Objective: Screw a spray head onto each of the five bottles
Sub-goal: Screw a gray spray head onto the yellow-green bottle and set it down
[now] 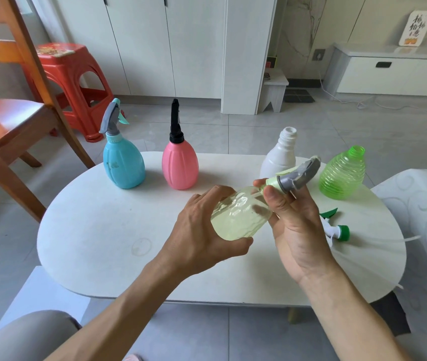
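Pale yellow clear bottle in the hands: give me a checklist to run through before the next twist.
1. Left hand grips the pale yellow clear plastic bottle: ok.
2. Right hand holds the grey spray head with pale green collar at the bottle's neck: ok.
3. Collar fully screwed down: cannot tell.
4. White opaque bottle and green ribbed clear bottle have heads: not ok, necks open.
5. White and green spray head ready on the white oval table: ok.
6. Fifth head in view: cannot tell.
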`<state>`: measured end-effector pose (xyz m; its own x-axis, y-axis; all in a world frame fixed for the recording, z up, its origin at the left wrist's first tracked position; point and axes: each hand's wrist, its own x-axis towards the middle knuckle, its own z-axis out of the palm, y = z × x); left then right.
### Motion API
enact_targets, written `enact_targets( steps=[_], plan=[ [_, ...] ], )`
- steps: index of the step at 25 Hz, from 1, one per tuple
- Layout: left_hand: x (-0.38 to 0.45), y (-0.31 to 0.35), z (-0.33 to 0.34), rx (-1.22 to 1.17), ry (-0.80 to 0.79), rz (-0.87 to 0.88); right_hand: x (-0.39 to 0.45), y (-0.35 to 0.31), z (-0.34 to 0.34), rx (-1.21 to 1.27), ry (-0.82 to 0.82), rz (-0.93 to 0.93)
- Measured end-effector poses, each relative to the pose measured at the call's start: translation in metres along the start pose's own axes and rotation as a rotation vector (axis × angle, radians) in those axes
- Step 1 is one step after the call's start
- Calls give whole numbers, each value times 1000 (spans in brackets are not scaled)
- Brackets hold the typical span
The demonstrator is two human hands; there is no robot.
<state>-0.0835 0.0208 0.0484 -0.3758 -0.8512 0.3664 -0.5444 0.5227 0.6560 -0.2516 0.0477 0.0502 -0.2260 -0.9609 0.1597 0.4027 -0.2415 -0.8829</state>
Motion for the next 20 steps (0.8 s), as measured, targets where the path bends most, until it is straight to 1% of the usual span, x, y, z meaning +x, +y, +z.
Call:
enact_targets(
  steps=[3,6,10,14,18,20],
  plan=[
    [3,-1,-1,-2,24,-11,3,-3,-4,-43,-2,1],
    [5,-3,-4,-5,17,-41,7,-10,-12,-115,-67,35],
    [4,-2,-6,-17,-30,-88,11,-16,-21,-178,-151,95],
    [2,0,-6,-43,-67,-130,12,-18,-24,-155,-165,163],
    [3,3,-8,-29,-133,-162,12,-17,-23,-190,-134,140],
    [4,2,-11,-82,-185,-198,14,-20,-26,-189,-171,159]
  ],
)
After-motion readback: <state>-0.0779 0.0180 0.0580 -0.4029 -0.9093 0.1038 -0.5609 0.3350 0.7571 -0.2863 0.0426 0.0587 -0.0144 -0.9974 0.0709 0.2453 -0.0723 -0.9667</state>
